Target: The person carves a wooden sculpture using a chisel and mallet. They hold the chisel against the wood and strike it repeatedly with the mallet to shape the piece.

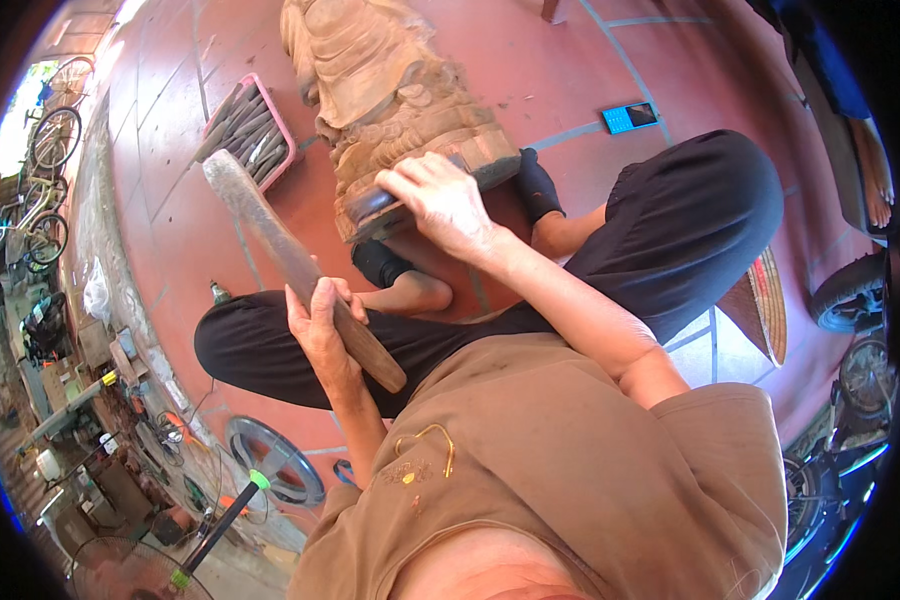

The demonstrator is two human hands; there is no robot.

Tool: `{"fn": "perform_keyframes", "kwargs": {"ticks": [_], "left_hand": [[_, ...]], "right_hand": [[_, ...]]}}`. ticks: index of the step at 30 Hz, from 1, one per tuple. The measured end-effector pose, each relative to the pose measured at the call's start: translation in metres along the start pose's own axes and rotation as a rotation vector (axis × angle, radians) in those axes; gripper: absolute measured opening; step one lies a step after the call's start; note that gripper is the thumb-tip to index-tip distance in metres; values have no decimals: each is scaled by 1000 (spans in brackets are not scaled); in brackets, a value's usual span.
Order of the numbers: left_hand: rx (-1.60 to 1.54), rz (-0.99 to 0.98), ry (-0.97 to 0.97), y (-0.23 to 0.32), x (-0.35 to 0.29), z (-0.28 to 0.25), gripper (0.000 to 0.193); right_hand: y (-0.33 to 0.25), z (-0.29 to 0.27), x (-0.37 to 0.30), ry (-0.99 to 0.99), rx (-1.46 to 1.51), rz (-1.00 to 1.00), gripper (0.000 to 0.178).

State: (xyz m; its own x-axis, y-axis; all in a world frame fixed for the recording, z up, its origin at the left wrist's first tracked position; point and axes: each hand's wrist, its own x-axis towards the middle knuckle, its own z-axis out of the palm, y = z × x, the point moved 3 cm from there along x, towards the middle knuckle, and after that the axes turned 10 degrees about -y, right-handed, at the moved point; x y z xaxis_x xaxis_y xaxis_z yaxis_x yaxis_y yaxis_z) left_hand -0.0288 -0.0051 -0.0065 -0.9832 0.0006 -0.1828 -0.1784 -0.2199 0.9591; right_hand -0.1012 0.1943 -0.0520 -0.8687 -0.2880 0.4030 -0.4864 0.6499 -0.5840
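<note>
My left hand [322, 325] is wrapped round a long, worn wooden bat [270, 225], which slants up and away to the left. Its broad end points toward a pink basket. Out in front lies a carved wooden statue [370, 80] with draped folds, its base toward me between my feet. At that base, my right hand [445, 205] curls its fingers over a dark, rounded bar-shaped tool [372, 203]. The palm side and much of this tool are hidden, so its exact kind does not show.
The pink basket [288, 135] holds several carving chisels [245, 130]. A blue keypad phone [630, 118] lies on the red tiled floor to the right. Bicycles [55, 140] and clutter line the left, with a fan [135, 570] lower down. Motorbikes [850, 295] stand at right, near another person's foot [878, 205].
</note>
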Motion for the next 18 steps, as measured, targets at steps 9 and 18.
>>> {"fn": "perform_keyframes", "kwargs": {"ticks": [9, 18], "left_hand": [[42, -90, -25, -8, -15, 8, 32], [-10, -22, -16, 1, -19, 15, 39]], "right_hand": [[-3, 5, -10, -4, 25, 0, 49], [3, 5, -6, 76, 52, 35, 43]]}}
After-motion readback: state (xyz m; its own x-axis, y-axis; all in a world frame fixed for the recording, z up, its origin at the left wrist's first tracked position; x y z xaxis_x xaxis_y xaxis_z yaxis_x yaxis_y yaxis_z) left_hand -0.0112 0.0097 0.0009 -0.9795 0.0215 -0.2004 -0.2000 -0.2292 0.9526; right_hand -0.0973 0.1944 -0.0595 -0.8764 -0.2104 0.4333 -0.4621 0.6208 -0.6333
